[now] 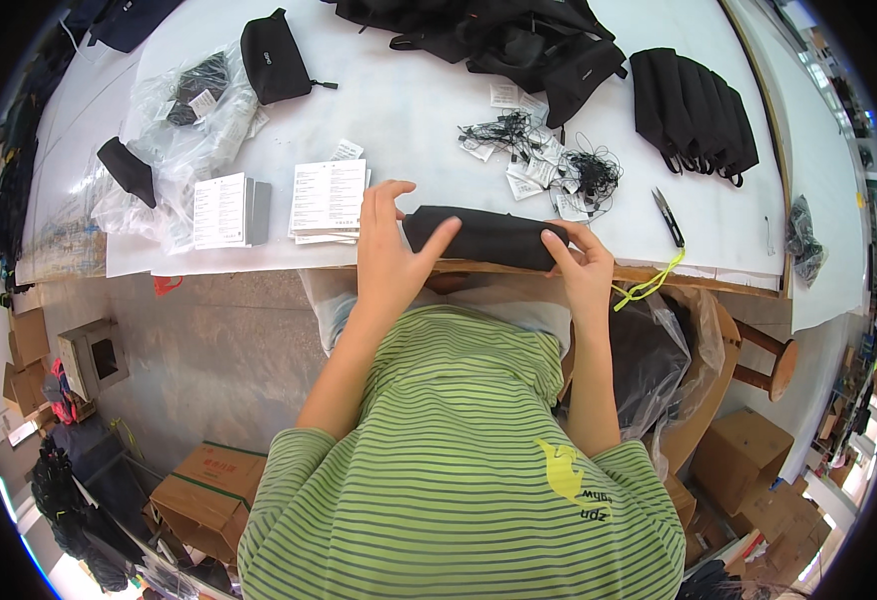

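A slim black fabric pouch (489, 238) is held lengthwise at the table's near edge, between my two hands. My left hand (391, 245) is at its left end, the thumb lying across the front and the index finger raised away. Around the right end, my right hand (581, 258) pinches the pouch, thumb in front and fingers behind the upper edge. To the left of my left hand stands a stack of white printed cards (329, 197). Beyond the pouch lies a heap of white tags with black cords (534, 155).
Thread snips (669, 218) with a yellow cord lie at right. A row of black pouches (694, 112) is at the far right, black bags (519, 40) at the back. Another card stack (229, 211), clear plastic bag (184, 130) and upright black pouch (274, 60) occupy the left.
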A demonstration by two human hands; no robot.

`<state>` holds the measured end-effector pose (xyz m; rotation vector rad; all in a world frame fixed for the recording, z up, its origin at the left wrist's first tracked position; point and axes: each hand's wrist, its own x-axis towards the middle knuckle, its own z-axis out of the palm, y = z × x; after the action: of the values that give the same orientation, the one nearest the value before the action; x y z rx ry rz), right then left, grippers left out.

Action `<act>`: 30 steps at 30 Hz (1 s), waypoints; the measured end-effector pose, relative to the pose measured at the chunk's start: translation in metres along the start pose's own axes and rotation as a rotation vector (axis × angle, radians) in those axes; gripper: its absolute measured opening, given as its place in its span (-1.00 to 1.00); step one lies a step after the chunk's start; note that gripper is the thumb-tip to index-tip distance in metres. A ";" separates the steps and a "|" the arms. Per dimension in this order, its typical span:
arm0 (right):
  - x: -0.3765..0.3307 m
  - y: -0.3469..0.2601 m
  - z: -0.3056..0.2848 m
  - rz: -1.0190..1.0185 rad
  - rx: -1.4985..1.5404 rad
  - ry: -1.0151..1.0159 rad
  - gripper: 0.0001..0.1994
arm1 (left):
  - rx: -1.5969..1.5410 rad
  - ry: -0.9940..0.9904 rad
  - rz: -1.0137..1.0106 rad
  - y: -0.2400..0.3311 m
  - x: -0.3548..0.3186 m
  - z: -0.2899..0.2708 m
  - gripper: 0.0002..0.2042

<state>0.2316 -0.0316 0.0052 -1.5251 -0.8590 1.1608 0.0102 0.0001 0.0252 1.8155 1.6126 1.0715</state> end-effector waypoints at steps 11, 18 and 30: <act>-0.001 -0.013 0.002 0.045 -0.024 -0.014 -0.76 | -1.366 -0.458 0.694 0.117 0.027 -0.060 -0.60; 0.023 -0.008 -0.047 0.058 0.470 0.127 -0.79 | -1.504 -0.535 0.658 0.158 0.018 -0.077 -0.56; 0.168 -0.070 -0.335 -0.329 0.924 0.428 -0.66 | -1.633 -0.272 0.531 0.216 0.001 -0.059 -0.65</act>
<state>0.6025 0.0452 0.0463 -0.7683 -0.1926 0.7617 0.0911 -0.0477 0.2283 1.0148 -0.1945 1.5069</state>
